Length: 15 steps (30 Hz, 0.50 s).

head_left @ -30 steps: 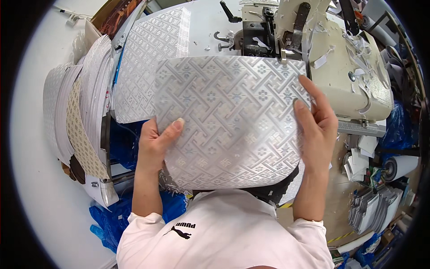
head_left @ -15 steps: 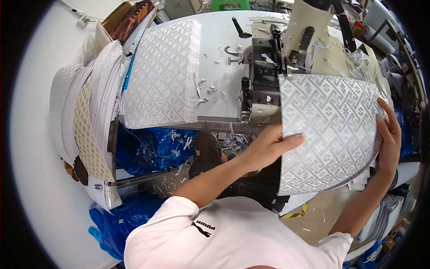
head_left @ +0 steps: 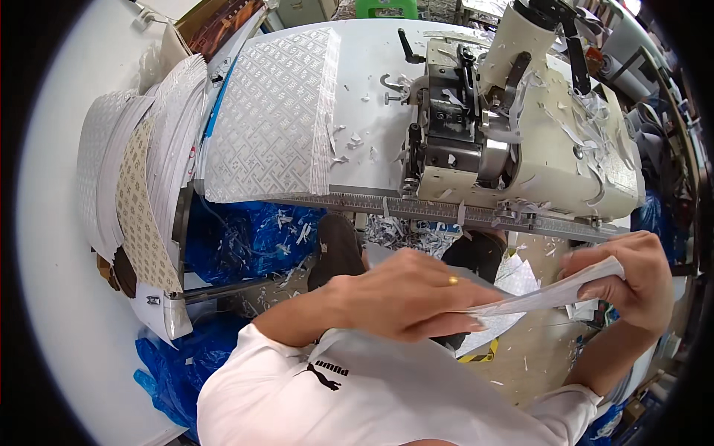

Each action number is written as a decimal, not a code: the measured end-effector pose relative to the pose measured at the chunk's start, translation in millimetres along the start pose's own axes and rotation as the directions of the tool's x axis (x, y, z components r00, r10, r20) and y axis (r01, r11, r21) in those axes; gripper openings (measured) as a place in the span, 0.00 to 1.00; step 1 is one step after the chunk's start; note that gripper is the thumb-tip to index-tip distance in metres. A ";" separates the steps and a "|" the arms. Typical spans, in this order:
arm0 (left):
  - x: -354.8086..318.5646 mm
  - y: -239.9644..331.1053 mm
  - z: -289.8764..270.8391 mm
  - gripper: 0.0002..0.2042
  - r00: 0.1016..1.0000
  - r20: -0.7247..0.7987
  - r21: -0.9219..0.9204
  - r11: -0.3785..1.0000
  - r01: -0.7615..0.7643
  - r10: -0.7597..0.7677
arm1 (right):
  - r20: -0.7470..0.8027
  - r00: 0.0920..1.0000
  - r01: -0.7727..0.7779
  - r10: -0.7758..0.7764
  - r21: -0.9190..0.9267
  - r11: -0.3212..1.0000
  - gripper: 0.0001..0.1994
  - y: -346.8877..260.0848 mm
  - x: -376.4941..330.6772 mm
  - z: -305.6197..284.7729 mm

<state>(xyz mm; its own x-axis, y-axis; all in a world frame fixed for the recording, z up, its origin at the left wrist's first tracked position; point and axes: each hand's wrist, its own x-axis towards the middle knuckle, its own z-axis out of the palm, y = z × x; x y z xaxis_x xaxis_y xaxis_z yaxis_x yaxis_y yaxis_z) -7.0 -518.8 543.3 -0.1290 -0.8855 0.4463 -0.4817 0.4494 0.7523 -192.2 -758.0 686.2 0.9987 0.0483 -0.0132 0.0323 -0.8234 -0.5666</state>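
A silver-white patterned sheet [head_left: 539, 297] is held nearly edge-on in front of my chest, so its pattern hardly shows. My left hand [head_left: 401, 293], slightly blurred and wearing a ring, grips one end between thumb and fingers. At the opposite end my right hand [head_left: 641, 279] pinches the sheet, with the thumb below and the fingers curled above. Whether it is one sheet or several together I cannot tell. Beyond my hands, the cream and black skiving-type machine [head_left: 550, 167] stands apart from the sheet, with paper scraps scattered on it.
A stack of patterned sheets [head_left: 268, 119] lies on the white table [head_left: 364, 141], left of the machine. A metal ruler bar [head_left: 349, 202] runs along the table's front edge. More curved sheets [head_left: 175, 149] stand farther left. Blue plastic bags [head_left: 253, 241] and scraps lie below.
The sheet has come away from the machine toward my chest and tipped from face-on to edge-on. Both hands have moved nearer to me, still holding it, and the machine's front is uncovered.
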 end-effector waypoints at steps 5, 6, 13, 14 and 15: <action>-101.1 -7.0 -48.8 0.17 0.856 0.032 -0.008 0.856 0.517 -0.517 | -0.338 0.930 -0.017 0.147 0.359 0.933 0.11 30.9 -17.5 58.5; -128.0 -5.3 -61.1 0.17 0.714 0.012 -0.058 0.712 0.700 -0.700 | -0.514 0.816 -0.002 0.265 0.455 0.891 0.10 38.2 -19.9 73.1; -263.4 19.5 -76.2 0.26 0.277 -0.646 -0.716 0.690 0.102 -0.711 | -0.367 0.665 0.091 0.651 0.904 0.418 0.18 34.9 42.0 161.4; -268.8 23.8 -77.6 0.27 0.217 -0.675 -0.688 0.708 0.160 -0.705 | -0.418 0.625 0.135 0.659 0.890 0.436 0.16 28.0 56.7 174.3; -271.3 27.3 -80.9 0.29 0.159 -0.704 -0.658 0.720 0.220 -0.692 | -0.468 0.581 0.179 0.666 0.871 0.457 0.15 20.9 69.6 183.4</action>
<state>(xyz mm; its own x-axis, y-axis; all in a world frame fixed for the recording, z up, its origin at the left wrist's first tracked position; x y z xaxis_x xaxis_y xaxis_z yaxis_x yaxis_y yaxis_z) 84.9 -256.8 482.0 0.9231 -0.3689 -0.1086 0.1954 0.2067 0.9587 -129.0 -668.1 522.4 0.6195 -0.7850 0.0011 0.1600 0.1250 -0.9792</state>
